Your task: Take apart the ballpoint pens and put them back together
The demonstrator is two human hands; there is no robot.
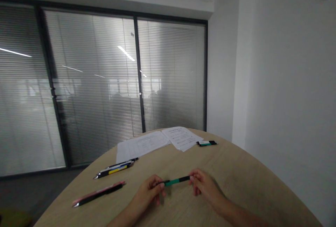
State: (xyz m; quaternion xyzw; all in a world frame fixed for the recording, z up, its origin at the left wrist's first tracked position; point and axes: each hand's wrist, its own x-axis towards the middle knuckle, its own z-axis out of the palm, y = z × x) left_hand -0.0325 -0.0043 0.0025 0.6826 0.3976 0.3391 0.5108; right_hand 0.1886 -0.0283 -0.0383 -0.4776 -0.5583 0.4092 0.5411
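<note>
A green and black pen is held level just above the round wooden table. My left hand pinches its left end with closed fingers. My right hand pinches its right end, fingers curled. Both hands are near the table's front middle.
A pink and black pen lies at the left. Two pens, one yellow and black, lie beyond it. Printed paper sheets rest at the far edge, with a green and black pen beside them. Glass partitions with blinds stand behind; a white wall is at the right.
</note>
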